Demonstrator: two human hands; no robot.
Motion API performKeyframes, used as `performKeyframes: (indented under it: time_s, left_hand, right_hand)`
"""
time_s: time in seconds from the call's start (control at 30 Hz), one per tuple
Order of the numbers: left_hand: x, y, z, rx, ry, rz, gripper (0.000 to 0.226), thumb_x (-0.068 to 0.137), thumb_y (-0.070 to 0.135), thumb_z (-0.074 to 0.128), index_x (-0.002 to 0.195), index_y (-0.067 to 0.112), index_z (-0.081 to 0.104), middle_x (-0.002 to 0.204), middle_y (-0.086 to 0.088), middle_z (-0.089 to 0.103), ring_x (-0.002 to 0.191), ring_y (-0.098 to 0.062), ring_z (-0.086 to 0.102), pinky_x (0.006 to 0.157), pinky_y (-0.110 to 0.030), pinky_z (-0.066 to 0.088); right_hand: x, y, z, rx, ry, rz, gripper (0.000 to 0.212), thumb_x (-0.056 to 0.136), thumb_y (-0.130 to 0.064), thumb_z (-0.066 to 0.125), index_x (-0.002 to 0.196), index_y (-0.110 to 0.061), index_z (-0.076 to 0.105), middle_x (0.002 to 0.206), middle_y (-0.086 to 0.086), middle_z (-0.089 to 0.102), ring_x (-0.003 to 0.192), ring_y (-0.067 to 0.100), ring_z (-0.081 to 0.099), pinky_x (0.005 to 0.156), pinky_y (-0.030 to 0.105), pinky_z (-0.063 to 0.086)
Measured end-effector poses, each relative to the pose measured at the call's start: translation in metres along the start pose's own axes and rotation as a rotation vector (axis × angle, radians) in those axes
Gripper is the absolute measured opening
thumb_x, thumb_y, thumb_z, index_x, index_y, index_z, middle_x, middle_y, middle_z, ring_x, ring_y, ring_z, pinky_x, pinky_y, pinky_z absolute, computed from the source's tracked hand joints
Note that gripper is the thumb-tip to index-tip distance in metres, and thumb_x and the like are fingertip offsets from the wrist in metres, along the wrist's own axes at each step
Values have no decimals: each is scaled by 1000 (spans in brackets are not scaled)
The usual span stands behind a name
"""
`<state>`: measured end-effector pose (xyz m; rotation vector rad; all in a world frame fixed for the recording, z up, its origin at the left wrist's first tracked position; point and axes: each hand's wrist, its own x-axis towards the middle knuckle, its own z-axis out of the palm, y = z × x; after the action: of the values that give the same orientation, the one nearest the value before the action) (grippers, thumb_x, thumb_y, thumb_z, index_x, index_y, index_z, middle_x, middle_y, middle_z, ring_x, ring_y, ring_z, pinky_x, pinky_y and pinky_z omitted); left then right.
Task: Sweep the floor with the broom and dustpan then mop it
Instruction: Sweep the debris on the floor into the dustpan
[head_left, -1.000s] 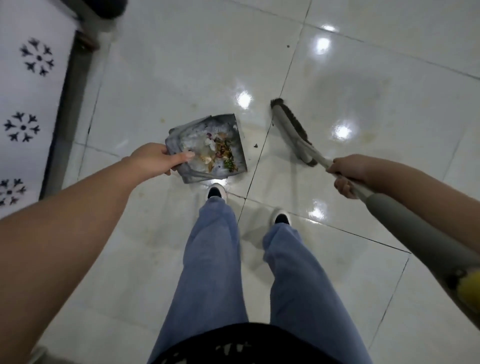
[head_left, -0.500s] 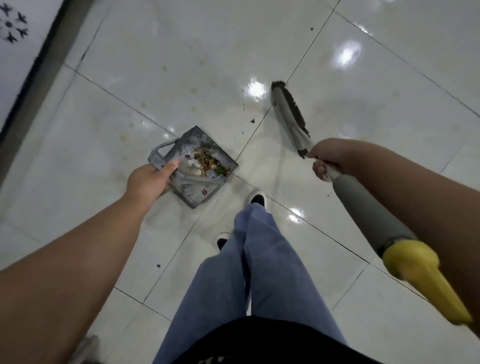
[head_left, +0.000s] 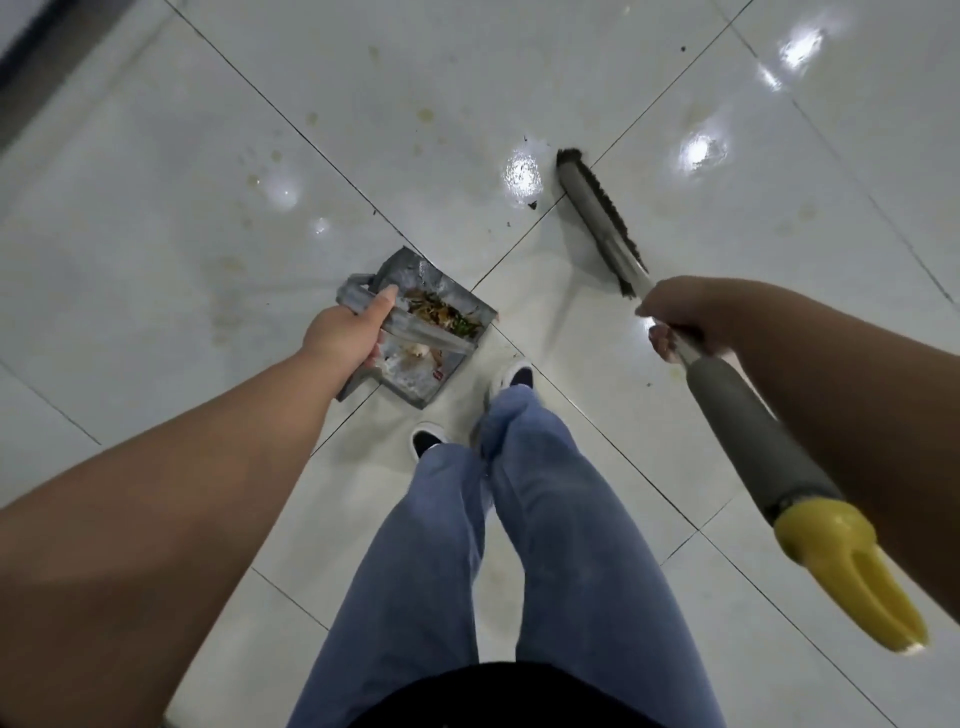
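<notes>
Both hands were full, left hand (head_left: 345, 332) gripped the dustpan (head_left: 415, 332) full of scraps by a tile joint, right hand (head_left: 685, 317) wrapped round the broom (head_left: 597, 208), bristles on the floor (head_left: 208, 208) beside dark crumbs (head_left: 532, 204)

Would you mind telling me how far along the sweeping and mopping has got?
Partly swept: the dustpan in the left hand already holds scraps. The right hand holds the broom beside dark crumbs left on the floor. Yellowish stains remain; no mop is in view.
</notes>
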<state>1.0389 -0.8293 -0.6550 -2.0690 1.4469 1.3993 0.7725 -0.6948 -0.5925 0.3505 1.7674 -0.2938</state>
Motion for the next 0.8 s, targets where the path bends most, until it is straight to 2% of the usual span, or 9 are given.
performKeyframes:
  time_s: [0.1,0.23,0.33,0.43,0.53,0.6,0.67,0.77,0.8]
  left_hand:
    - [-4,-3,9,-25,-28,-35,57,83,62,51,56,12,49,58,-4,52,56,-21,50,82,-34,48]
    - [-6,-11,15,-116,34,-33,58,79,65,54,59,11,51,65,-8,53,70,-25,54,90,-44,52]
    - [-13,-11,20,-83,69,-25,57,81,65,51,59,12,52,63,-5,54,73,-25,56,87,-38,51]
    - [-21,-8,22,-41,104,-19,58,85,63,47,58,12,50,61,-3,53,64,-22,53,72,-32,45]
    - [-21,-14,24,-20,119,-16,54,86,62,45,62,14,50,65,-4,56,70,-24,58,76,-35,46]
    - [-22,-15,24,-29,140,1,54,85,63,47,63,14,51,73,-9,60,82,-28,62,86,-39,49]
    - [-20,-17,24,-51,148,11,54,85,63,48,61,14,50,69,-8,58,81,-29,61,89,-41,49]
    - [-21,-17,22,-46,139,18,56,84,63,49,58,13,49,65,-7,54,74,-26,55,86,-40,49]
    - [-20,-18,20,-52,139,22,57,83,63,49,57,13,49,67,-9,55,74,-25,54,87,-41,49]
  right_hand:
    - [-10,8,-4,105,-32,-44,32,100,-12,37,69,-15,27,26,1,29,14,8,26,28,4,24]
    - [-44,20,-22,266,-123,47,32,100,-23,36,69,-16,28,29,-4,28,17,4,26,24,5,22]
    - [-66,44,-29,314,-203,143,30,97,-31,41,71,-19,35,36,-6,31,19,1,27,22,6,22]
    - [-66,68,-20,379,-294,113,8,99,-30,39,98,-27,47,33,-4,35,19,0,28,22,5,23]
    - [-53,78,-6,447,-366,139,21,99,-26,39,113,-40,45,34,-5,33,20,1,28,23,5,23]
    - [-47,76,1,443,-421,145,22,99,-24,38,114,-39,44,34,-5,33,20,1,28,24,4,24]
    - [-40,73,5,405,-404,121,20,100,-21,37,111,-37,43,34,-4,33,21,1,28,25,4,24]
    - [-32,67,9,245,-322,-8,24,98,-13,34,84,-31,39,44,1,31,22,4,26,27,5,23]
    - [-29,63,10,193,-287,-61,24,97,-11,33,84,-31,39,50,3,29,22,4,26,28,5,23]
